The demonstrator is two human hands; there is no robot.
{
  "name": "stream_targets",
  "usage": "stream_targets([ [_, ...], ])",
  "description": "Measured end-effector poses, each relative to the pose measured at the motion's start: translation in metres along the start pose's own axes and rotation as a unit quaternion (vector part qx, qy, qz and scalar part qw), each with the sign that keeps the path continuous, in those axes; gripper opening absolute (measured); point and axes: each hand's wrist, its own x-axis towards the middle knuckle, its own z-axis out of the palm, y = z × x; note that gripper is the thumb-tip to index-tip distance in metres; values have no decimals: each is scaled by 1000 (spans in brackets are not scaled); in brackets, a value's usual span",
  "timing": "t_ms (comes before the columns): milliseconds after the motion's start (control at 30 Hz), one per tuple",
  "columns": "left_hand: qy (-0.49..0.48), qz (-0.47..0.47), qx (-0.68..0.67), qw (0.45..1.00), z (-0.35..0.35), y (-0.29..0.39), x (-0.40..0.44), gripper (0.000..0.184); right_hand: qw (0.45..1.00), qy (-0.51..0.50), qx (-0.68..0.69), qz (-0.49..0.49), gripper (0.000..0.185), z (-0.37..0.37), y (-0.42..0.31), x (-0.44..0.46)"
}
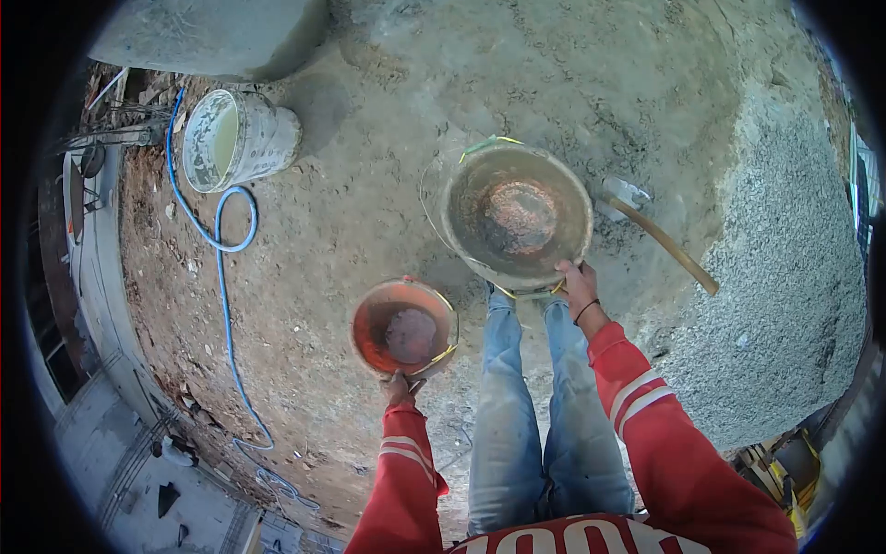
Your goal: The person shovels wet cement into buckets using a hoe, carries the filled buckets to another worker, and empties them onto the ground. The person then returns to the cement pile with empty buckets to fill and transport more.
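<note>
With the right hand [580, 294], gripping the near right rim of the large grey bucket [570, 212], its mouth facing up and a reddish patch showing inside. With the left hand [401, 390], gripping the near edge of the smaller orange bucket [371, 323], left of the large one, nearer, and apart from it. Leaving uncertain the contact of either bucket with the ground [323, 222]. Wearing a red top [660, 434], pale-striped at the sleeves, and standing in faded blue jeans [508, 434] near the large bucket. Showing, just right of that bucket, a wooden-handled tool [664, 242], slanting near and right. Farther right, showing a broad heap of grey gravel [794, 268]. At far left, showing a white bucket [268, 138] with pale liquid inside, and just beside it a blue hose [223, 246], looping once. Beyond, showing a large grey object [212, 37], too cropped to identify.
</note>
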Motion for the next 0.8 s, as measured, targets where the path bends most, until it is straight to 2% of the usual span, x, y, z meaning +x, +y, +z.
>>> stream_targets([
  [33, 9, 27, -32, 999, 25, 3, -2, 40, 999, -19, 1, 44, 39, 15, -4, 16],
  [100, -90, 59, -68, 992, 55, -4, 34, 50, 986, -64, -140, 70, 45, 38, -7, 54],
  [167, -133, 79, -64, 986, 87, -11, 69, 52, 979, -98, -147, 101, 46, 55, 9, 90],
  [233, -86, 92, -44, 991, 120, -10, 79, 56, 972, -135, -147, 121, 48, 58, 24, 111],
  [300, -36, 62, -55, 996, 126, -21, 89, 60, 974, -210, -25, 87, 47, 59, 32, 121],
  [333, 6, 42, -63, 997, 124, -21, 92, 63, 972, -216, -34, 87, 47, 57, 30, 115],
  [367, -69, 46, -104, 991, 100, -55, 141, 71, 971, -224, -40, 70, 47, 51, 25, 102],
  [467, -29, 46, -95, 994, 109, -33, 84, 65, 968, -251, -27, 15, 46, 35, 6, 61],
  [533, -28, 34, -101, 994, 106, -31, 77, 60, 973, -226, -46, 8, 45, 36, -21, 31],
  [600, -30, 9, -95, 995, 105, -28, 79, 55, 971, -234, -56, -6, 44, 56, -49, 14],
  [667, -78, -13, -110, 991, 100, -29, 82, 49, 966, -252, -49, -10, 42, 83, -74, -2],
  [733, -94, -11, -92, 991, 100, -21, 77, 54, 956, -291, -43, -20, 42, 140, -106, -12],
  [767, -83, -5, -76, 994, 100, -20, 77, 58, 937, -346, -28, -41, 38, 167, -114, -7],
  [800, -70, 1, -60, 996, 101, -20, 75, 61, 918, -391, -34, -52, 47, 193, -121, -2],
])
